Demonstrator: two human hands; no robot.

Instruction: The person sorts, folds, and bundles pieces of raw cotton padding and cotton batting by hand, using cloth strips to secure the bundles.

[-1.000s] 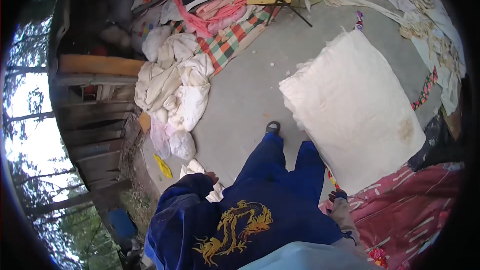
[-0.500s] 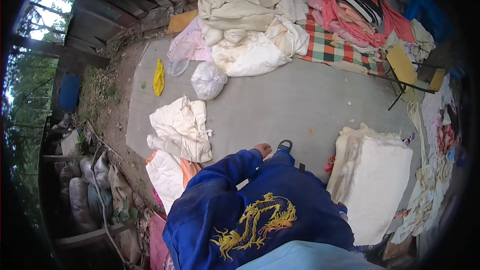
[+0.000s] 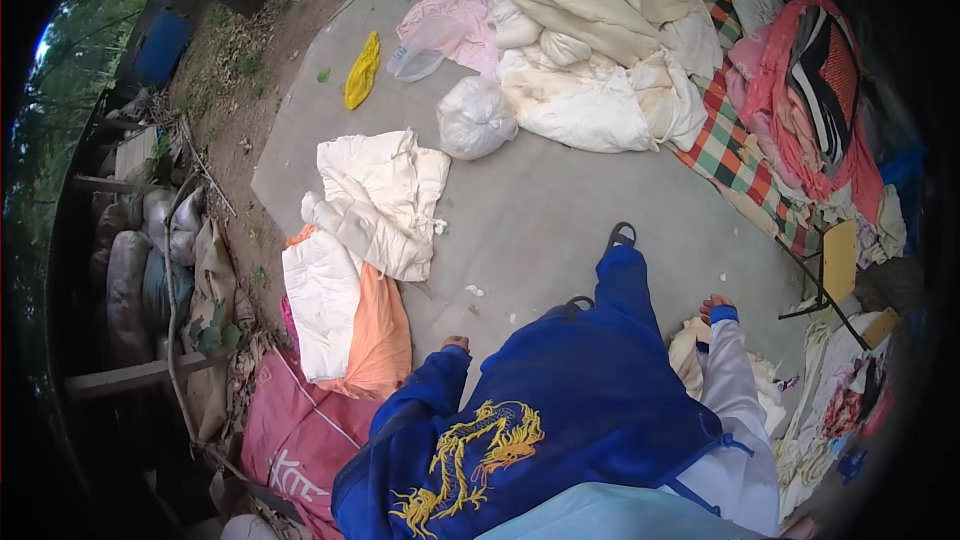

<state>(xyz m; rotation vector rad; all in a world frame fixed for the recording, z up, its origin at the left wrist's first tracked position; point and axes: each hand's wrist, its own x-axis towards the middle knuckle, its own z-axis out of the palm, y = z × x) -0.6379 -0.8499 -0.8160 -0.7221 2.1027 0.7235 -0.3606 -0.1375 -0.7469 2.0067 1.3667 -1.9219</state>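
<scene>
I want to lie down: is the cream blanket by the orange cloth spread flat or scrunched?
Scrunched: the cream blanket lies bunched in wrinkled heaps on the grey mat.

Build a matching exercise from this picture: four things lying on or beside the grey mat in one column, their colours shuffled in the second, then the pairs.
Things
1. tied plastic bag
2. limp rag
3. flat cloth
4. sack

Colours
A. orange
B. red with white lettering
C. white
D. yellow

Pairs: 1-C, 2-D, 3-A, 4-B
</scene>
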